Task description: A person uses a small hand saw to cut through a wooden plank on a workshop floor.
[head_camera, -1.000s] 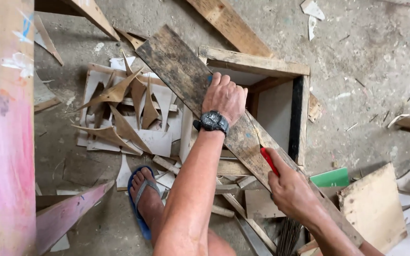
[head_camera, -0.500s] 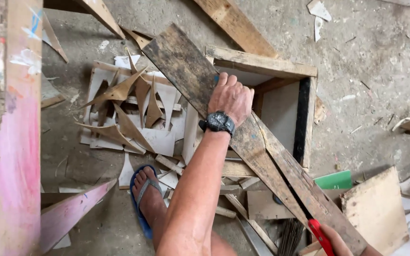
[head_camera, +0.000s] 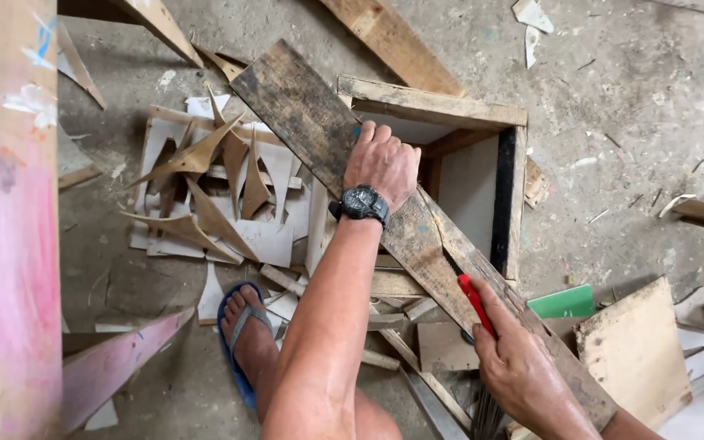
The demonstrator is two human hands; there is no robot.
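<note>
Soft, even daylight, faint shadows, no glare; sharp centre, slight wide-angle stretch at edges.

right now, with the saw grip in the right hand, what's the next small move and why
Probably a short stroke along the cut already opened. The right hand holds the red-handled saw at the dark plank, which lies across the open wooden box. The left hand presses the plank flat, so it looks steady.

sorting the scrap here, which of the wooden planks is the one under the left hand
The dark weathered plank lying diagonally across the open wooden box frame; the left hand presses on it, other planks lie untouched.
</note>
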